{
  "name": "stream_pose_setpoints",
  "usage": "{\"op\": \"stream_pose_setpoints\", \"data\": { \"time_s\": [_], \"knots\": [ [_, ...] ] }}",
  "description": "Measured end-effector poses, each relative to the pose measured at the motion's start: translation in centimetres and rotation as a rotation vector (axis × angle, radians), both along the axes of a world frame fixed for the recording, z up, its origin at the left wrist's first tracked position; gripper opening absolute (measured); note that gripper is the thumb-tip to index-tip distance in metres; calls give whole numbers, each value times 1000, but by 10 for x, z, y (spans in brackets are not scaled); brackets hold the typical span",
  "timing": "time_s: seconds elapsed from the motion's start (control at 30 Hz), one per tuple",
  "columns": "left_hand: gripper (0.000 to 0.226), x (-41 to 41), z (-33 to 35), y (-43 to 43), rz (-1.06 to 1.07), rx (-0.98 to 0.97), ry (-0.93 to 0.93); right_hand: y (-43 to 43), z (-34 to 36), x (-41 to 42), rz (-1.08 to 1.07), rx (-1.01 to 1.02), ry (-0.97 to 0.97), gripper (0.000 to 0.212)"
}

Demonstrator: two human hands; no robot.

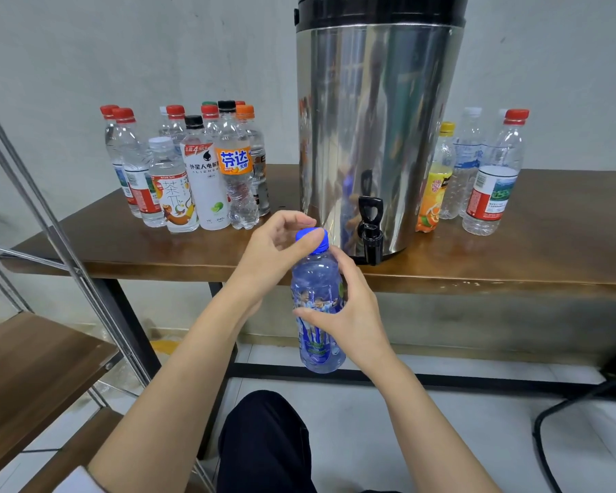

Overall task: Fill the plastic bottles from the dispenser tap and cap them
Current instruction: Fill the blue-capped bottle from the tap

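A blue-tinted plastic bottle with a picture label hangs upright in front of the table edge, below and left of the black tap. My right hand grips its body. My left hand pinches the blue cap sitting on the bottle's neck, thumb across its front. The steel dispenser stands on the wooden table, its tap at the table's front edge.
Several capped bottles cluster on the table left of the dispenser; three more bottles stand to its right. A metal-framed shelf is at the lower left. My dark-trousered knee is below, and a black cable lies on the floor.
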State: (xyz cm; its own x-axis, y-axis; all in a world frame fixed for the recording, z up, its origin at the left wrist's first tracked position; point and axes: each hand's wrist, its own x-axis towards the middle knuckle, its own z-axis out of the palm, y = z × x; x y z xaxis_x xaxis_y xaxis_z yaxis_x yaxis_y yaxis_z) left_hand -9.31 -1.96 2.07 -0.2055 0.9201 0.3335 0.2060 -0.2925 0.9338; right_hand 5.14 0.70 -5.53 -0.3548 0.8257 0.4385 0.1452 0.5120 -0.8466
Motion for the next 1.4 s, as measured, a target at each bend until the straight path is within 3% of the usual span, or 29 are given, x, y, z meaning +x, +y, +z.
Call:
{"op": "stream_pose_setpoints", "data": {
  "time_s": [0.23, 0.3, 0.43, 0.57, 0.73, 0.9, 1.0, 1.13, 1.3, 1.4],
  "knots": [
    [22, -13, -2, 2, 6, 77, -52, 2, 6, -8, 41, 5, 7, 96],
    [36, -25, -6, 1, 2, 95, -88, 7, 16, -14, 68, -2, 53, 95],
    [91, -61, -21, -1, 11, -14, -60, 24, 45, -33, 125, 19, 140, 96],
    [86, -76, -36, 5, -6, -72, 44, 45, 74, -61, 192, 51, 156, 98],
    [85, -85, -42, 29, 216, 7, 101, 68, 83, -107, 302, 52, 113, 91],
    [100, -121, -59, 45, 530, 2, 90, 92, 65, -140, 289, 93, 65, 72],
    [96, -150, -61, 47, 711, -4, 138, 104, 49, -148, 142, 192, -57, 64],
    [101, -187, -59, 51, 938, -7, 210, 108, 24, -156, 52, 233, -390, 65],
    [120, -217, -53, 63, 1128, -74, 265, 111, 11, -164, -73, 358, -718, 77],
    [118, -231, -54, 72, 1160, -117, 237, 109, 8, -166, -112, 425, -791, 84]
  ]
}}
